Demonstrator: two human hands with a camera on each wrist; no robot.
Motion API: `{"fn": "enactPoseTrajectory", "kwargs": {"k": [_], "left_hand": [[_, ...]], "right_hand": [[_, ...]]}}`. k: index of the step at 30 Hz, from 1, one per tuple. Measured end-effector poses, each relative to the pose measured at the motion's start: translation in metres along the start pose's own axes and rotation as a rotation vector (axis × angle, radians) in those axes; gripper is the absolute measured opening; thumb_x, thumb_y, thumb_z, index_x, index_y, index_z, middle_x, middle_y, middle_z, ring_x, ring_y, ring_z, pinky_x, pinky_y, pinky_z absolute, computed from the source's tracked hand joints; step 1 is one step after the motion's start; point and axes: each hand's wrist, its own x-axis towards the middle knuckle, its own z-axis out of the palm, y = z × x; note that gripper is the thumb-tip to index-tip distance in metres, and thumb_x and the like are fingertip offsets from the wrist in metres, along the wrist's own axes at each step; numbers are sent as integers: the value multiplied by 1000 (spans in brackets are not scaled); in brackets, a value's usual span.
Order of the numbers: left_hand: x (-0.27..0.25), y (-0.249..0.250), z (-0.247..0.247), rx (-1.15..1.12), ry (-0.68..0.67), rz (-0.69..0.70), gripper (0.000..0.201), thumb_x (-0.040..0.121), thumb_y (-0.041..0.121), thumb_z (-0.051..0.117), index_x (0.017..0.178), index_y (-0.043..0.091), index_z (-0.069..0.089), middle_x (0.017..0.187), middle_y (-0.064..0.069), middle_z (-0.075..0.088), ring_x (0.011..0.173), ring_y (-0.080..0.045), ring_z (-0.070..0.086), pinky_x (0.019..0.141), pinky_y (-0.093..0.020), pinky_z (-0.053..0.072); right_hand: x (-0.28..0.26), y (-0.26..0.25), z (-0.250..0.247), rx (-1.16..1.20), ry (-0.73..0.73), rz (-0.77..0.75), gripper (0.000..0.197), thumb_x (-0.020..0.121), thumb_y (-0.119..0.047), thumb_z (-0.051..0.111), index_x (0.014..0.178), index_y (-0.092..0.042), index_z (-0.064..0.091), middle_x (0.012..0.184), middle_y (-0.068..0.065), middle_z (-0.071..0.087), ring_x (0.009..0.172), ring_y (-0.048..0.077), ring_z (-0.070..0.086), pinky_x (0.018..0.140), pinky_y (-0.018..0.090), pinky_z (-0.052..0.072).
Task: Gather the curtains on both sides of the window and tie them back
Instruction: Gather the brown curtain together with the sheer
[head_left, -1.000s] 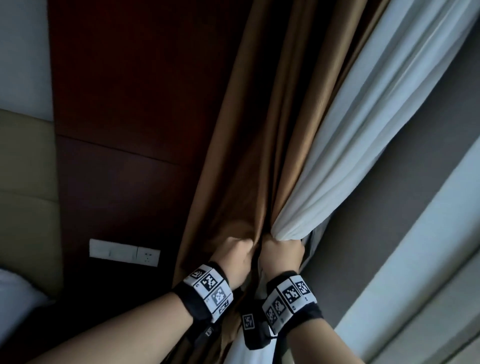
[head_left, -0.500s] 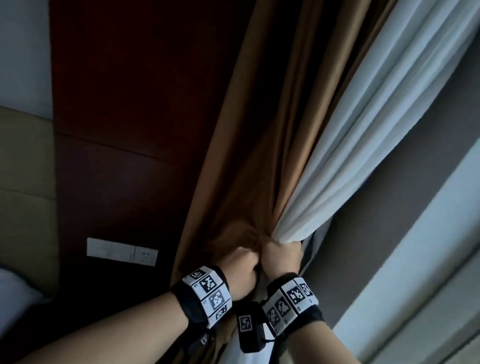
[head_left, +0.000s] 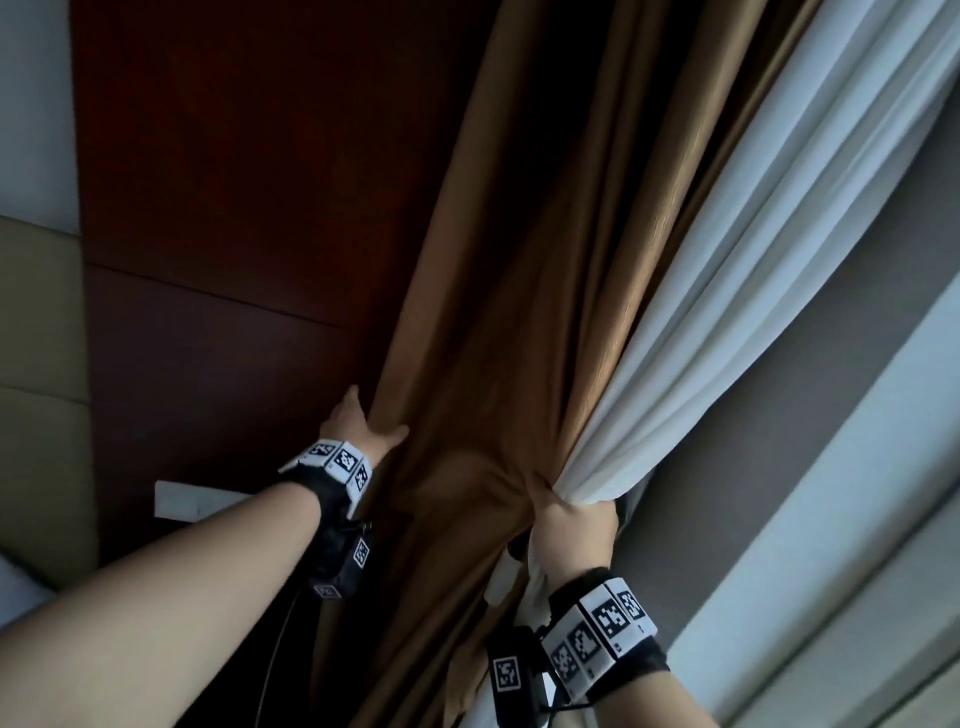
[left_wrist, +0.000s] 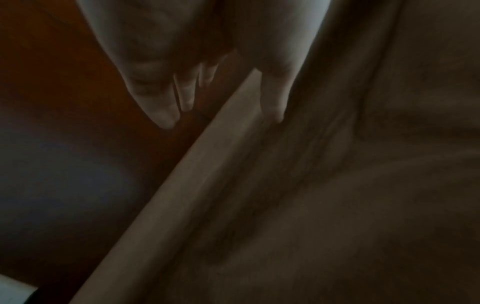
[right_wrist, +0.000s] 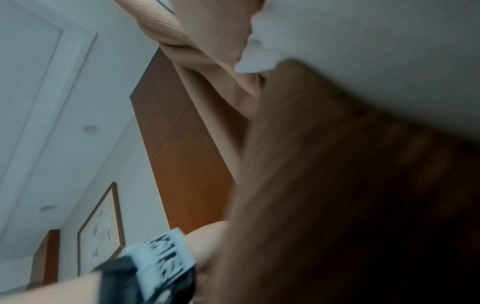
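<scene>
Only the left wrist view shows the left hand (left_wrist: 197, 41), fingers (left_wrist: 163, 111) straight, loosely straddling the smooth brown curtain (left_wrist: 337, 185) at its edge, while the right hand (head_left: 571, 525) clenches brown and pleated white curtain (head_left: 753, 270) together.

Left hand (head_left: 358, 423), centre-left of frame: fingers (left_wrist: 163, 113) straight, thumb spread, arm extended. Right hand (head_left: 569, 519), lower centre: fist clenched around the bunched curtains (head_left: 519, 312).

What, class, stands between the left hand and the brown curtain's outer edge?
Nothing visible: the left hand is at the edge of the brown curtain, thumb on its front, while the right hand grips its gathered folds.
</scene>
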Motion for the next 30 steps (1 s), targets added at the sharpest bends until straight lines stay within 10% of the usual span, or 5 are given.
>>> {"fn": "enactPoseTrajectory", "kwargs": {"k": [5,8,18,21,30], "left_hand": [[22,6,7,-110,-59,17,81,76,39,75,143,16,36,135,-10,56,120,-29,56,98,-31,43],[22,11,11,-84,-87,92,19,80,36,70,90,19,67,94,-6,73,90,-27,68,70,-24,45],[-81,39,42,1,-264,560,30,91,27,56,68,11,46,66,-5,56,68,-27,59,63,-31,43],[-91,41,46,14,-270,610,5,94,22,49,95,17,49,88,-12,66,85,-32,63,77,-37,51],[-105,38,41,17,-229,639,40,89,5,44,125,15,58,118,-15,66,110,-28,62,97,-32,48]], "right_hand": [[1,5,-2,-7,-16,-30,41,70,-33,75,104,-13,65,98,3,70,91,23,66,82,37,55],[2,6,-4,-2,-25,-20,35,72,-29,76,101,-14,63,94,1,69,88,22,65,79,36,54],[4,-15,4,-111,-2,39,15,80,-22,67,79,-15,53,89,15,66,82,34,62,75,37,53],[0,-17,14,-162,-26,3,11,77,-17,63,80,-8,58,85,17,66,79,36,62,74,40,53],[-19,-22,11,-70,-121,-143,15,68,-36,70,71,-23,63,74,-7,61,87,25,63,75,34,49]]}}
